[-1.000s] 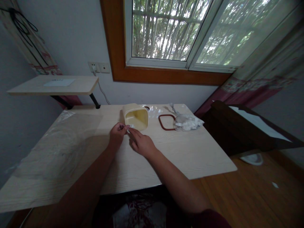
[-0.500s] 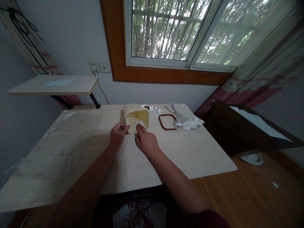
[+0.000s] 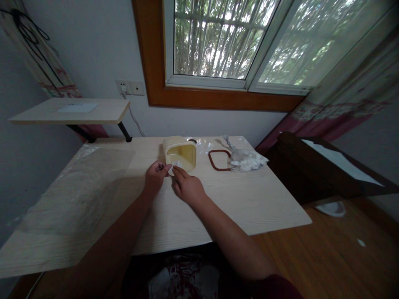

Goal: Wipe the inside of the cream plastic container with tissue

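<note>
A pale yellow container lies near the table's back edge with its opening facing me. In front of its lower left rim, my left hand is closed, thumb and fingers pinched at a small whitish piece. My right hand comes in from the right, its fingertips pressed on the same whitish piece, close to my left thumb. The piece is partly hidden by the fingers and too small to make out. A reddish-brown ring-shaped frame lies right of the container, beside a clear plastic bag with white contents.
The pale wooden table carries a clear plastic sheet on its left side. A small raised shelf with black legs stands at the back left. Dark furniture is beyond the table's right edge.
My right hand has moved slightly left, toward my left hand, and the whitish piece is now nearer my left thumb. My left hand has barely moved.
</note>
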Available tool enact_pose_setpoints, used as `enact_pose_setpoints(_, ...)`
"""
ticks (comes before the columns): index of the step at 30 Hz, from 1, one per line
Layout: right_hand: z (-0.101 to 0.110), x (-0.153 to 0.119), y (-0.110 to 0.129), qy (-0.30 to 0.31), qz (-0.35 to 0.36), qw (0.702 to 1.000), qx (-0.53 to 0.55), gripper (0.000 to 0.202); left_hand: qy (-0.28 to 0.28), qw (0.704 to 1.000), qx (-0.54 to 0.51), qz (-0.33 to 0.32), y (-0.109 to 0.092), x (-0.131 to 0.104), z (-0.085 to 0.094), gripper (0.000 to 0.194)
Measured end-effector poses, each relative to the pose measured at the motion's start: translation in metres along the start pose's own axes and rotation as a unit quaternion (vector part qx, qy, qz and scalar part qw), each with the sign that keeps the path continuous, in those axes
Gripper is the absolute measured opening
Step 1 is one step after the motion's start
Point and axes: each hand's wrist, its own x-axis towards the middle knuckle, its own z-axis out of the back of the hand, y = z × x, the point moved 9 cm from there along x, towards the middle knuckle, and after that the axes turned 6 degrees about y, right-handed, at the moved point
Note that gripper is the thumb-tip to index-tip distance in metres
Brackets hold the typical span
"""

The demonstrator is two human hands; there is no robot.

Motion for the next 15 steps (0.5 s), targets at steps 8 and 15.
enact_pose_setpoints(8,0.000,0.001,-0.012,0.009,-0.043,0.999,-0.006,0.057,0.001,1.000,0.001,0.002,-0.003,-0.001,-0.001,0.034)
enact_pose_setpoints(15,-0.001,0.002,-0.023,0.004,-0.079,0.997,-0.018,0.057,-0.002,1.000,-0.010,-0.002,-0.006,-0.001,-0.001,0.033)
